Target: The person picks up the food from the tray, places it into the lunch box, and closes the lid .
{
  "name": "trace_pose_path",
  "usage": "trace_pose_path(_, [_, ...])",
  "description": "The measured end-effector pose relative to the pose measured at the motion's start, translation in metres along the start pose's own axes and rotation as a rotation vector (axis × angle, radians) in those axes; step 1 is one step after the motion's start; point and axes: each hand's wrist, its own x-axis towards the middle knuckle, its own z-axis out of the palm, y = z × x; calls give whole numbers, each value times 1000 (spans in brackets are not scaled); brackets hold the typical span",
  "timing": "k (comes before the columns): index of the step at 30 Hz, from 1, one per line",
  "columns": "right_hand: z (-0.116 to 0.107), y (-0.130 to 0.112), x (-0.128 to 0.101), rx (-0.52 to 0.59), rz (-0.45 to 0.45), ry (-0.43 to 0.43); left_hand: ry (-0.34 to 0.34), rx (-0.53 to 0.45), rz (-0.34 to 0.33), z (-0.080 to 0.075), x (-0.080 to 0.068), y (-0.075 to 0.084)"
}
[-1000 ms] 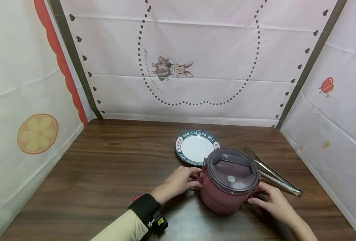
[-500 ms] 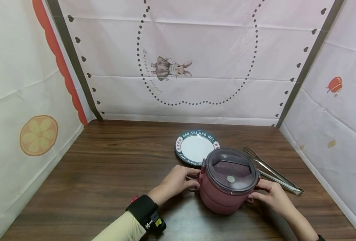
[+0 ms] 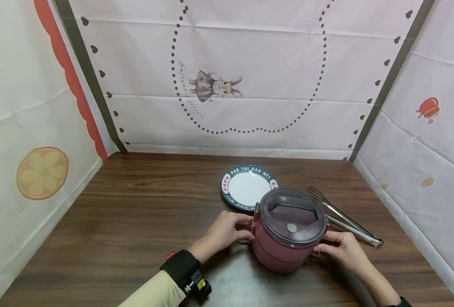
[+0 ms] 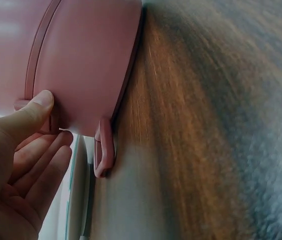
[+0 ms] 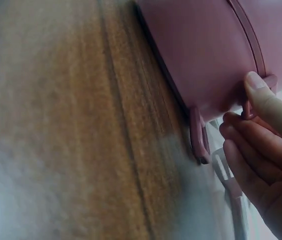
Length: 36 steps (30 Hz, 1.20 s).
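A pink two-tier lunch box [image 3: 284,249] with a smoky clear lid [image 3: 291,215] stands on the wooden table [image 3: 142,221]. My left hand [image 3: 245,228] grips its left side, thumb [image 4: 33,112] on the upper clip and fingers tucked under it. A lower latch [image 4: 103,147] hangs loose by the table. My right hand [image 3: 322,246] holds the right side the same way, thumb [image 5: 266,100] on the upper clip, fingers curled beneath; the lower latch [image 5: 199,136] there hangs open too.
A white plate with a dark green lettered rim [image 3: 248,186] lies just behind the lunch box. Metal tongs [image 3: 345,218] lie to its right, close behind my right hand. Printed cloth walls [image 3: 250,76] close in the table on three sides.
My right hand has slid from the box's lower right side up to the clip under the lid. My left hand stays on the left clip. The box has not visibly moved.
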Motion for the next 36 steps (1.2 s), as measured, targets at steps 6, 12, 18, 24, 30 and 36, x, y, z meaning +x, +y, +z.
trace_pose_path(6, [-1, -6, 5, -112, -14, 8, -36, -18, -18, -5, -1, -1])
trace_pose_path(12, [-1, -11, 10, -144, -4, -40, -39, -29, -34, -11, -5, -2])
trace_pose_path(18, [3, -18, 14, -118, 24, -107, -41, -18, -16, -17, -12, -7])
trace_pose_path(24, [16, -24, 26, -133, -4, -172, -39, 16, -35, -31, -24, -17])
trace_pose_path(30, [33, -28, 40, -194, -119, -149, -7, 43, -51, -46, -39, -27])
trace_pose_path(36, [46, -27, 42, -111, -102, -88, 25, 14, -34, -48, -47, -33])
